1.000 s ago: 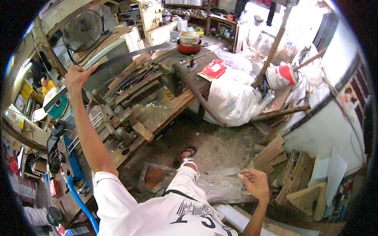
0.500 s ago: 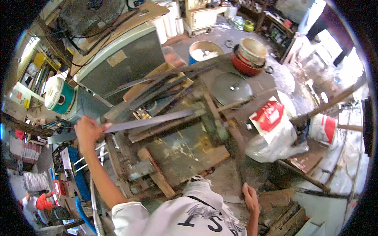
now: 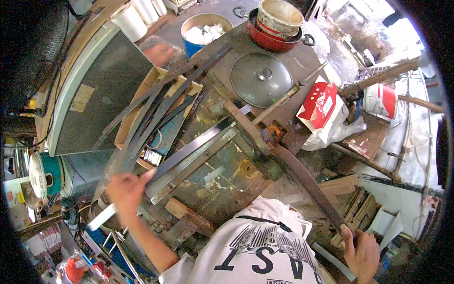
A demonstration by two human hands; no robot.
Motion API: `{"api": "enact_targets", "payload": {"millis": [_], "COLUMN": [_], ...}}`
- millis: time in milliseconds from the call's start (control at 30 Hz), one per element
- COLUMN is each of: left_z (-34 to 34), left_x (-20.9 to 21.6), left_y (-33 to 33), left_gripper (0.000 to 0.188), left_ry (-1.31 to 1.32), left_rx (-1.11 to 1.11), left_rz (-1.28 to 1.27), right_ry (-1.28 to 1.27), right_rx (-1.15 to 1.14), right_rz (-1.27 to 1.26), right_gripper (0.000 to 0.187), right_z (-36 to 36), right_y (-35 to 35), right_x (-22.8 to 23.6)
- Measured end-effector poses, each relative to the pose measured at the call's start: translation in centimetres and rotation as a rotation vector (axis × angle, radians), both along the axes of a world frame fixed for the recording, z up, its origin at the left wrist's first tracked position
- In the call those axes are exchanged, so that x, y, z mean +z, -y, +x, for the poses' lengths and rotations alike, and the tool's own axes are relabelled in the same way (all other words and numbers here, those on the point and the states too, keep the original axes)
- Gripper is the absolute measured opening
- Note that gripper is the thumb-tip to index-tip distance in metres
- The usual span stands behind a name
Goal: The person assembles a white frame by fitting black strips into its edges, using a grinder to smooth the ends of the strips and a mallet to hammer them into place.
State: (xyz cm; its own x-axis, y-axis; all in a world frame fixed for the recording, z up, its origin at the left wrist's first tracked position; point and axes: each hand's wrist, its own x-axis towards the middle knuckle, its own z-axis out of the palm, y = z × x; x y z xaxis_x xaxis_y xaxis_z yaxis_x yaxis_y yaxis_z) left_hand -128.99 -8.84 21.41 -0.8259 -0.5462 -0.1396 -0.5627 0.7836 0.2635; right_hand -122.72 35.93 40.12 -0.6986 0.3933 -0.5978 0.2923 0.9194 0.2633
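A long flat metal strip (image 3: 195,147) runs slantwise over the worktop (image 3: 215,182). My left hand (image 3: 126,195) is closed on it, slightly blurred, and a pale end sticks out beyond the hand. The strip's far end meets a rusty metal frame (image 3: 242,124) near the middle of the bench, which partly hides that end. From this frame a long, dark bar-shaped lever (image 3: 307,187) slopes down to the right. My right hand (image 3: 361,253) has its fingers round the lever's near end. Below the strip lie a metal bar (image 3: 196,165) and a wooden block (image 3: 191,216).
A cardboard box (image 3: 130,125) with dark metal strips lies left of the strip. Beyond the frame sit a glass lid (image 3: 261,80), a red pot (image 3: 272,40) and a red-and-white carton (image 3: 318,105). A blue bucket (image 3: 196,47) stands farther back; wood scraps (image 3: 357,210) lie at right.
The view has turned and come closer. My right hand has moved out to the right with the lever. The strip's far end now reaches into the frame; my left hand still holds the strip.
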Motion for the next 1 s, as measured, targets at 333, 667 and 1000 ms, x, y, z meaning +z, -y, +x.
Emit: {"api": "enact_targets", "payload": {"millis": [333,667,1000], "left_z": [-4.4,-9.2,-9.2], "left_x": [-11.2,-13.4,-15.0], "left_y": [-5.5,-7.3,-8.5], "left_gripper": [0.043,0.042,0.041], "left_ry": [-0.442,-0.071,-0.223], "left_rx": [-0.180,-0.196,-0.255], "left_rz": [-0.068,0.753,0.591], "right_ry": [0.017,0.153,0.033], "right_rx": [-0.023,0.511,0.459], "right_rz": [-0.173,-0.003,-0.145], "right_gripper": [0.045,0.032,0.034], "right_z": [-1.7,1.9,-0.6], "right_y": [0.6,-3.5,-1.5], "right_x": [0.3,1.3,0.3]}}
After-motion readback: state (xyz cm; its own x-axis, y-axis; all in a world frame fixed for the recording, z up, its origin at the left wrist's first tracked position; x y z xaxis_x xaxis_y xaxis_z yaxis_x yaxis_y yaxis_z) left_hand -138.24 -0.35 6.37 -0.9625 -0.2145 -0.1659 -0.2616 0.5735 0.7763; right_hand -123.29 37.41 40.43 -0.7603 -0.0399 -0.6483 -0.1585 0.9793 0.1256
